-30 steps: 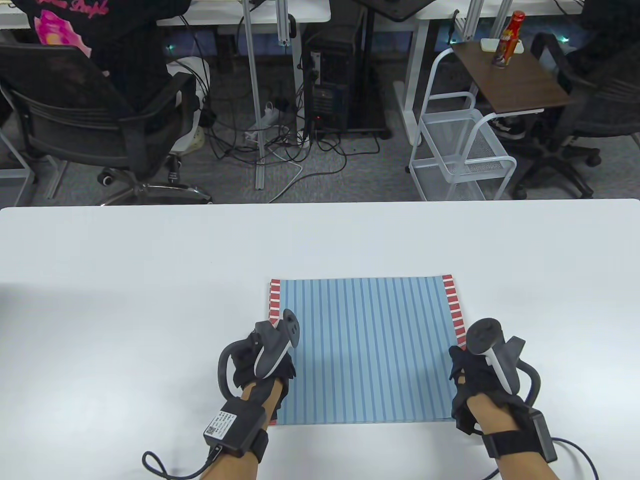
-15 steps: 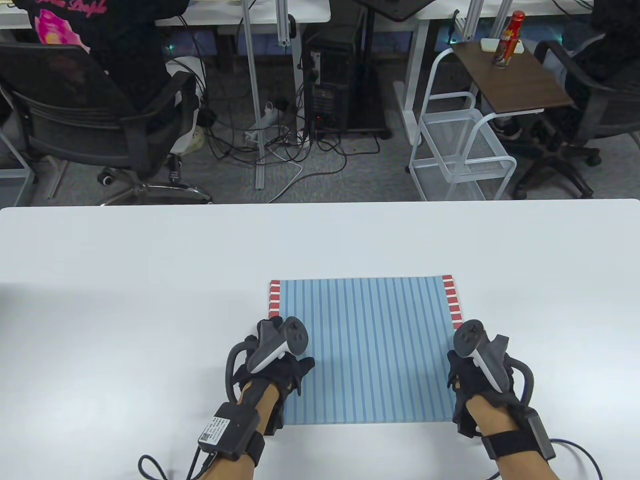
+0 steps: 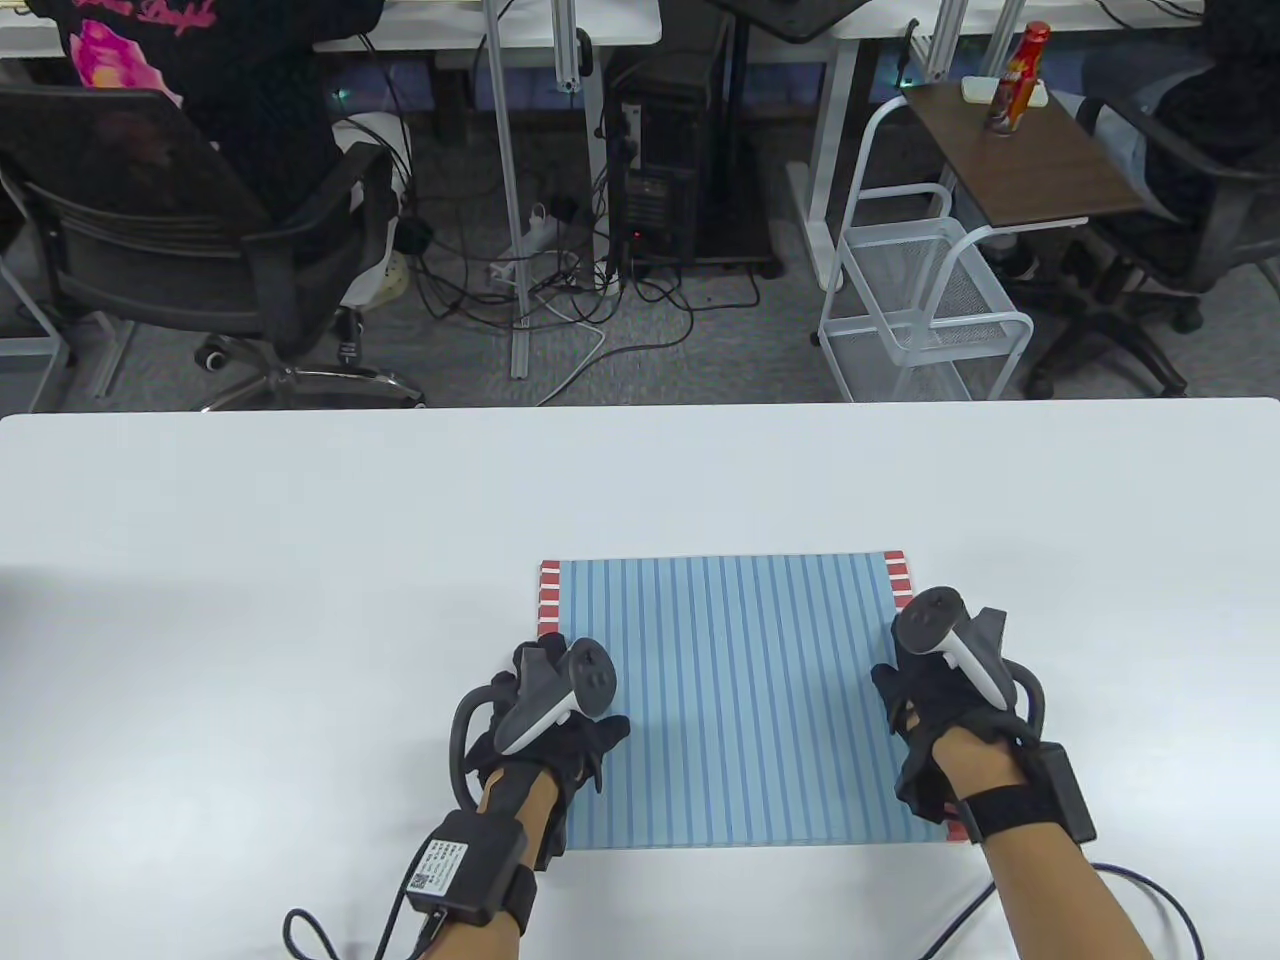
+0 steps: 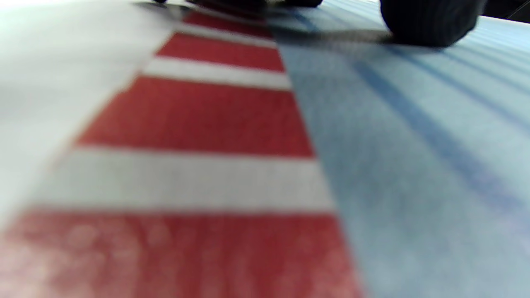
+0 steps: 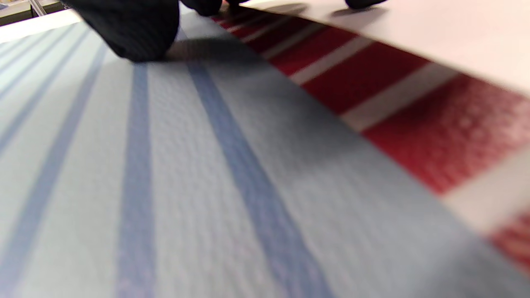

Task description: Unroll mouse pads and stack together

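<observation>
1. While both gloved hands rest flat on it, the blue-striped rectangular mouse pad with red-and-white checked side borders (image 3: 735,700) lies unrolled on the white table (image 3: 300,600), near the table's front edge and a little right of centre.
2. Left hand (image 3: 545,725): palm down on the pad's left edge, fingers spread and lying loose, pressing rather than gripping; nothing is held. Left wrist view: one black gloved fingertip (image 4: 430,20) touches the blue stripes just beside the red border.
3. Right hand (image 3: 945,710): palm down on the pad's right edge, fingers extended flat, nothing held. Right wrist view: a black fingertip (image 5: 132,29) sits on the blue field; other fingertips reach past the red border onto the table.
4. Whether more than one pad lies in this stack cannot be told from these views.
5. Containers: white wire-mesh trolley (image 3: 930,300) on the floor beyond the table; its baskets show no contents that I can make out. Small brown side table (image 3: 1030,160) above it carries a red bottle (image 3: 1015,80).
6. Versus 0.5 s ago: right hand has slid forward along the right border, away from the near corner, so a bit of the red border shows at that corner; left hand is nearly unchanged. Pad position unchanged.
</observation>
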A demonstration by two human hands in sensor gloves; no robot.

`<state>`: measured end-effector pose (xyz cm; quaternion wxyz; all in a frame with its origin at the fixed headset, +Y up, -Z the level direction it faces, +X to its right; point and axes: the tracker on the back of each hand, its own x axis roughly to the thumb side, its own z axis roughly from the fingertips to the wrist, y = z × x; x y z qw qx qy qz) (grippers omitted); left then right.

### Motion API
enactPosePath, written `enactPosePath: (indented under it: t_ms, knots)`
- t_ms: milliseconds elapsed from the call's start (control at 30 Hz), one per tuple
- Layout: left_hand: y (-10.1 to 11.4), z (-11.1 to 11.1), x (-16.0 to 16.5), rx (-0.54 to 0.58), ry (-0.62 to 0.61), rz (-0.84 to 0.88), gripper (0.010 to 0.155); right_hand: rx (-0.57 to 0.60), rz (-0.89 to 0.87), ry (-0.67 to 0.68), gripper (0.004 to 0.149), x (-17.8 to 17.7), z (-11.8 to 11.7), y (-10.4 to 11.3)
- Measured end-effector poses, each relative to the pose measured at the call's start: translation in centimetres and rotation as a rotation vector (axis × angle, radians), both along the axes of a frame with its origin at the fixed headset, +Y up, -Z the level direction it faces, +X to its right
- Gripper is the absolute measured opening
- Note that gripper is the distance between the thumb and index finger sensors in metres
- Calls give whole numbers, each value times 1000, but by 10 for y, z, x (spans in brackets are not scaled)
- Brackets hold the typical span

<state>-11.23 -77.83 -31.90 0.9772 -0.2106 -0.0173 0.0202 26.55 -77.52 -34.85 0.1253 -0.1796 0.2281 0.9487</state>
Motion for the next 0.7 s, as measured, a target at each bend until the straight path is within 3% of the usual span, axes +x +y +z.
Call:
enactPosePath:
  t_ms: [233,700]
  knots:
    - [0,0,1,-3,11,-4,85,23,5,33,68,2,11,0]
    - [-1,2,1,-3,9,-9,85,42,67,129,68,8,63,5]
